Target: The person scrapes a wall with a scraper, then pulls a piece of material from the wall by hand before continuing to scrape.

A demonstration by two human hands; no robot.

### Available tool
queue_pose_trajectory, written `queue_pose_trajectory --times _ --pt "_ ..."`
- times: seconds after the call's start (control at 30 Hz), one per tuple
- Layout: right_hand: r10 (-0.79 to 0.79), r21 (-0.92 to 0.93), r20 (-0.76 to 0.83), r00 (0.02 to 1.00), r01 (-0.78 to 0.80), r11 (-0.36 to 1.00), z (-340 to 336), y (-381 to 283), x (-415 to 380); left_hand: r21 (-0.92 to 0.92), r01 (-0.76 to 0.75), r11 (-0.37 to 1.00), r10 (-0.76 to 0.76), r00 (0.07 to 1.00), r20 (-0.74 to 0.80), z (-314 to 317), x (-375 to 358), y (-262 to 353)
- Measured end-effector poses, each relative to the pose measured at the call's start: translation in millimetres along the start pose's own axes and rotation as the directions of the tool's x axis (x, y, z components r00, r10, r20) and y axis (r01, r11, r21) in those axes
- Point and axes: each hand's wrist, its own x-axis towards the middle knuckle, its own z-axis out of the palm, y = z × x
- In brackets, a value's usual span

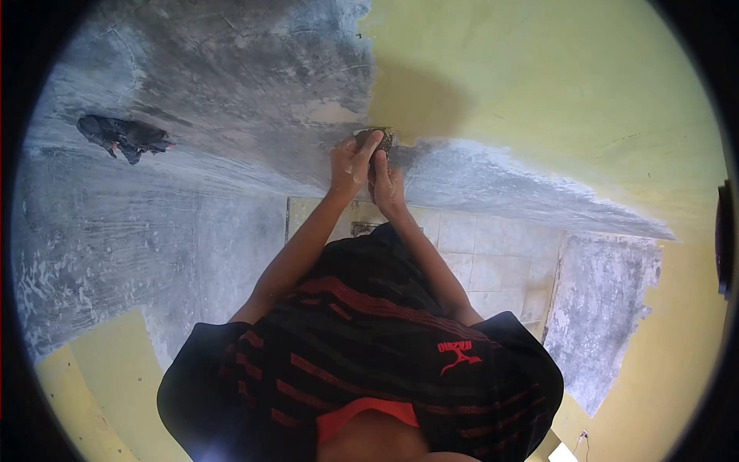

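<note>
Clearly, the only lettering in view is a red word (454, 346) on the black-and-red striped shirt (362, 331). It sits upside down above a small red emblem (462, 359), too small to read with certainty. Both hands are closed on a dark, rough-faced block (382, 140). The left hand (351, 165) grips it from the left, the right hand (388, 183) from the near side, so the block lies at the far end of both hands, against the wall (277, 100). Around it, yellow-green paint (539, 77) meets scraped grey plaster. Well to the left is a crumpled dark cloth-like item (127, 138). Pale tiles (496, 258) show nearer, to the right.
</note>
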Motion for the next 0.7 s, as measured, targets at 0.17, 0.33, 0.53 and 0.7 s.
queue_pose_trajectory --times 0.17,0.33,0.53,0.7 --pt "-0.006 0.005 -0.022 1.0 0.006 1.0 3 -4 -3 0.05 -0.037 0.998 0.037 0.999 -0.016 1 -2 3" --pt "-0.059 0.023 -0.005 0.998 0.059 0.998 5 -9 0 0.04 -0.006 0.999 0.007 1.0 -0.026 4 2 16" --pt "-0.061 -0.06 -0.012 0.998 0.061 0.996 3 -48 4 -0.126 0.008 0.992 -0.016 0.998 -0.062 12 -4 51" --pt "-0.121 -0.029 0.02 0.992 0.122 0.992 7 -44 -7 -0.003 0.014 1.0 -0.014 0.996 -0.083 5 -1 33"
